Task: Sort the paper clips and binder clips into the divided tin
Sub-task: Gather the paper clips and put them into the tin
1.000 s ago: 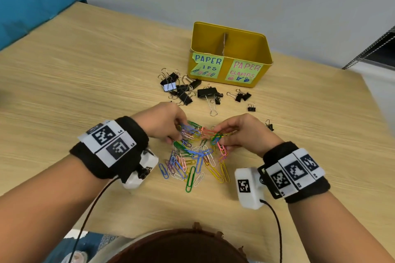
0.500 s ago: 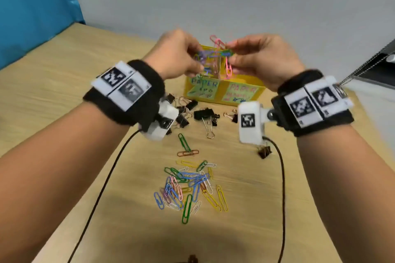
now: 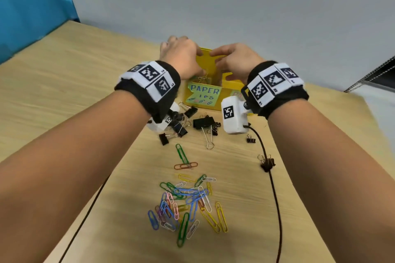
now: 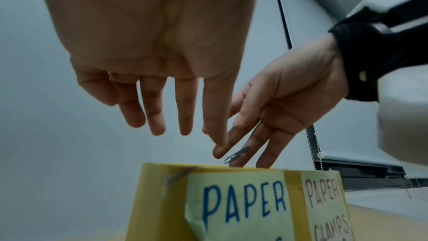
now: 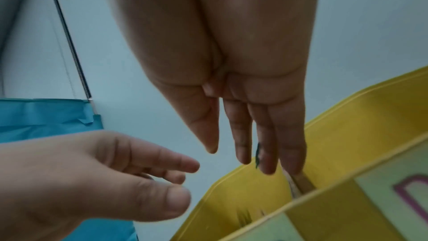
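Both my hands hover over the yellow divided tin (image 3: 193, 100), above its left compartment labelled for paper clips. My left hand (image 3: 183, 55) has straight, spread fingers (image 4: 185, 116) and holds nothing. My right hand (image 3: 230, 60) is open too, fingers straight and pointing down. One dark paper clip (image 4: 237, 154) hangs at the right fingertips (image 5: 266, 162), loose or clinging, I cannot tell. A few clips (image 3: 203, 79) drop inside the tin. A pile of coloured paper clips (image 3: 186, 205) lies near me. Black binder clips (image 3: 203, 123) lie in front of the tin.
A cardboard divider (image 5: 298, 184) splits the tin; its right compartment is labelled for paper clamps (image 4: 329, 208). A green and a red paper clip (image 3: 184, 161) lie apart from the pile. Two stray binder clips (image 3: 266, 162) sit at the right. Wrist-camera cables trail over the wooden table (image 3: 64, 92).
Both hands lifted a bunch of paper clips from the pile, carried it up to the tin, then opened and let it go over the left compartment.
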Demonstrator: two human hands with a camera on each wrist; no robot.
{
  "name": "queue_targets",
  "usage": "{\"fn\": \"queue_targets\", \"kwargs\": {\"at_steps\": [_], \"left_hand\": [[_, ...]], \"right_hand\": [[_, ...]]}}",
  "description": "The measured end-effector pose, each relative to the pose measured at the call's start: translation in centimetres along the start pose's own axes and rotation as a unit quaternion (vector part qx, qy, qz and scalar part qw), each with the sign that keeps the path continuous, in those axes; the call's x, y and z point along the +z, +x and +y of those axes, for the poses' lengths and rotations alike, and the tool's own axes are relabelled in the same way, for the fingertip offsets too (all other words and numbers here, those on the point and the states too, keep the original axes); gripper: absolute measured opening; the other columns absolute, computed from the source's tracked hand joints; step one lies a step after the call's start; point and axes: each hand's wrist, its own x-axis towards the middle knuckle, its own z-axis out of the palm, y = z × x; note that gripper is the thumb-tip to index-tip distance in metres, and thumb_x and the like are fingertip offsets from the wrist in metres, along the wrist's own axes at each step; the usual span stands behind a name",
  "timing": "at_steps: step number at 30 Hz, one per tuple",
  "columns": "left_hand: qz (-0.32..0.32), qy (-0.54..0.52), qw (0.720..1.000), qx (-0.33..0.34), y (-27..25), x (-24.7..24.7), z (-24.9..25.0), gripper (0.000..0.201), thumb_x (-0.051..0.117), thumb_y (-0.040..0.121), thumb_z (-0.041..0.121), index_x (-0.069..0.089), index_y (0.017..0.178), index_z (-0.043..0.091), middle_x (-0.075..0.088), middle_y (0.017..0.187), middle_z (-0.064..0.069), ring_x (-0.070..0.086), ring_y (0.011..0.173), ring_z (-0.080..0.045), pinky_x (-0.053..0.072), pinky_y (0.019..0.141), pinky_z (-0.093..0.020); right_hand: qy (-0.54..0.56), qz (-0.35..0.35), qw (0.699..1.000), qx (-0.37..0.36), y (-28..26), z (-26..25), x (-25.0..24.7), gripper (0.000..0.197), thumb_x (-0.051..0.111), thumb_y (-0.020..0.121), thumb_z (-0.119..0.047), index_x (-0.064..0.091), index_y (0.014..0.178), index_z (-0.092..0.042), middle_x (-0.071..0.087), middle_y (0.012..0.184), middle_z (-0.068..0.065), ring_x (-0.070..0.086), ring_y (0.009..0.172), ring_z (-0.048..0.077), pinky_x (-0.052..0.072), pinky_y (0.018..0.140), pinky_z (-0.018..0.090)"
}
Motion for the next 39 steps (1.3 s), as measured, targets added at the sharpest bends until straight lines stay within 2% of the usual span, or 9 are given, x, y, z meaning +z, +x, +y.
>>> {"fn": "queue_targets", "kwargs": {"at_steps": [3,6,8,11,14,21,24,28,39], "left_hand": [[0.028,-0.052,0.997,0.045,-3.3,-0.9,-0.5,0.030,0.068,0.079,0.035,0.064,0.107,0.023,0.056,0.107,-0.003,0.050,0.102,-0.021,0.041,0.088,-0.036],[-0.110,-0.134,0.981,0.087,-7.5,-0.1,-1.6,0.005,0.068,0.080,0.020,0.068,0.085,0.019,0.061,0.079,0.007,0.055,0.074,-0.010,0.046,0.068,-0.021],[-0.239,-0.101,0.959,0.117,-10.0,1.4,-2.5,0.014,0.068,0.079,0.013,0.070,0.092,0.018,0.060,0.074,0.014,0.057,0.071,-0.006,0.042,0.065,-0.014],[-0.333,0.004,0.931,0.149,-13.1,4.2,-3.5,0.040,0.063,0.083,0.013,0.060,0.122,0.020,0.055,0.103,0.007,0.055,0.098,-0.011,0.043,0.084,-0.018],[-0.312,0.053,0.934,0.163,-15.0,5.9,-4.0,0.049,0.056,0.085,0.006,0.050,0.132,0.020,0.047,0.121,-0.004,0.047,0.116,-0.020,0.042,0.102,-0.031],[-0.357,0.028,0.920,0.158,-17.6,5.2,-4.5,0.032,0.059,0.082,0.010,0.059,0.113,0.016,0.061,0.108,-0.003,0.056,0.093,-0.015,0.042,0.073,-0.019],[-0.342,0.106,0.923,0.143,-19.0,4.4,-5.1,0.071,0.074,0.067,0.046,0.044,0.129,0.028,0.038,0.124,-0.002,0.037,0.118,-0.019,0.040,0.099,-0.035],[-0.342,0.165,0.915,0.135,-21.6,4.7,-4.2,0.100,0.082,0.052,0.050,0.029,0.134,0.025,0.031,0.127,-0.004,0.032,0.121,-0.022,0.042,0.094,-0.040],[-0.299,0.070,0.945,0.111,-20.7,6.2,-2.7,0.031,0.056,0.084,0.005,0.052,0.115,0.003,0.057,0.116,-0.017,0.058,0.102,-0.029,0.036,0.071,-0.024]], "right_hand": [[0.001,0.063,0.996,-0.056,-2.6,1.0,0.1,0.031,0.054,0.085,0.001,0.066,0.108,-0.015,0.060,0.097,0.001,0.055,0.088,0.013,0.047,0.080,0.028],[0.016,0.042,0.997,-0.070,-6.5,3.2,1.4,0.020,0.059,0.084,0.000,0.068,0.098,-0.012,0.064,0.086,-0.001,0.059,0.080,0.013,0.053,0.080,0.029],[0.034,-0.009,0.998,-0.049,-9.0,5.1,3.1,0.018,0.060,0.082,0.005,0.068,0.089,-0.009,0.065,0.078,0.004,0.061,0.068,0.015,0.055,0.072,0.031],[-0.001,-0.122,0.992,-0.010,-12.1,7.6,5.8,0.024,0.055,0.082,0.009,0.068,0.085,-0.011,0.066,0.075,0.005,0.058,0.060,0.015,0.053,0.065,0.031],[-0.112,-0.147,0.983,-0.011,-14.5,9.1,8.1,0.025,0.052,0.087,0.000,0.070,0.100,-0.011,0.069,0.092,0.003,0.061,0.081,0.014,0.049,0.079,0.026],[-0.274,-0.216,0.934,-0.079,-17.7,8.9,9.0,0.037,0.060,0.086,-0.022,0.059,0.123,-0.019,0.054,0.122,0.009,0.053,0.113,0.023,0.040,0.095,0.026],[-0.306,-0.201,0.929,-0.044,-19.2,9.4,8.3,0.066,0.071,0.075,-0.037,0.045,0.135,-0.023,0.047,0.127,0.007,0.049,0.117,0.024,0.040,0.098,0.029],[-0.326,-0.201,0.923,-0.016,-20.7,9.7,10.0,0.096,0.081,0.060,-0.043,0.033,0.140,-0.022,0.038,0.128,0.007,0.044,0.119,0.027,0.042,0.103,0.039],[-0.270,-0.121,0.951,-0.087,-18.3,8.5,12.4,0.039,0.067,0.079,-0.011,0.056,0.116,-0.007,0.055,0.118,0.015,0.054,0.109,0.030,0.044,0.088,0.034]]}}
